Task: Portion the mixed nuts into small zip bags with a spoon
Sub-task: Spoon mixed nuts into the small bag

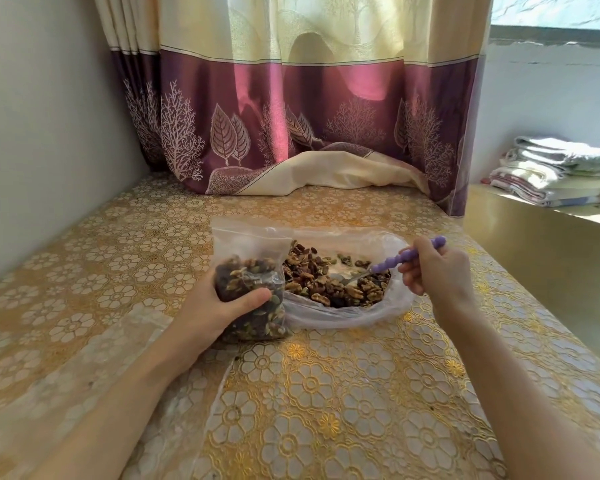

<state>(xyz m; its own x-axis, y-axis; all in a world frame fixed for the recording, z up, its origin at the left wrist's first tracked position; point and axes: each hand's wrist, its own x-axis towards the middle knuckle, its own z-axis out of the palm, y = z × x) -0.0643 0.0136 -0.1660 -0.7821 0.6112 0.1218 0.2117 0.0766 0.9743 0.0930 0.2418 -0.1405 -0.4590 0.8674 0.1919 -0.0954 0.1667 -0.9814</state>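
Two hands are working at a table [326, 393] that is wearing a gold floral cover, with a purple and cream curtain [291, 116] hanging at the far edge and folded towels [561, 171] lying off to the right.

A large clear bag [354, 315] is lying open near the table's middle, with the mixed nuts [326, 282] spread inside it and a bare patch showing among them.

A small zip bag [253, 289] is standing against the large bag's left side, well filled, its empty upper part rising above the fill.

The left hand [219, 306] is gripping the small zip bag around its middle, thumb pressing across the front.

The right hand [433, 268] is pinching the purple beaded handle of a spoon [388, 266], whose metal bowl is resting among the nuts in the large bag.

Risks, as judged:
- The small zip bag is looking near capacity; another spoonful is likely to spill over the mouth or prevent sealing.
- Its mouth is not clearly being held open, so nuts may be missing it.
- Squeezing the filled bag may be pushing contents upward.
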